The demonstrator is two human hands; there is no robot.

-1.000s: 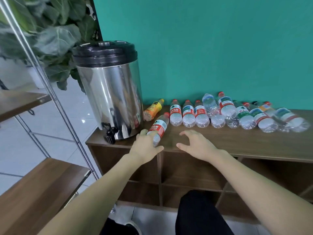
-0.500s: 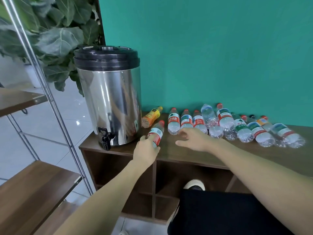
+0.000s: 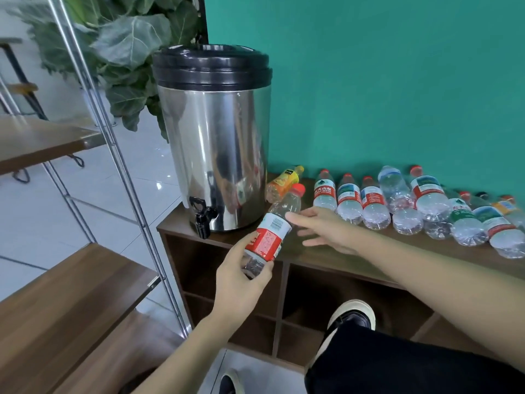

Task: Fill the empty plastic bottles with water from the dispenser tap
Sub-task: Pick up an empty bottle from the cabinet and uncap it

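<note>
My left hand (image 3: 241, 282) grips the lower end of an empty clear bottle (image 3: 274, 228) with a red-and-white label and red cap, lifted off the cabinet and tilted, cap pointing up-right. My right hand (image 3: 321, 227) hovers just right of it, fingers stretched out, fingertips by the bottle's upper label. A steel water dispenser (image 3: 216, 149) with a black lid stands on the cabinet's left end; its black tap (image 3: 203, 216) juts over the front edge. Several empty bottles (image 3: 403, 206) lie in a row along the wall, beside a yellow-orange bottle (image 3: 284, 182).
The wooden cabinet top (image 3: 326, 257) has open cubbies below. A metal-framed shelf unit (image 3: 71, 294) stands close on the left, its pole (image 3: 113, 149) near the tap. A leafy plant (image 3: 127, 44) is behind the dispenser. My knee and shoe (image 3: 352, 311) are near the cabinet front.
My left hand has lifted the red-labelled bottle off the cabinet top and drawn it toward me. My right hand has moved left toward the bottle. The camera has come closer.
</note>
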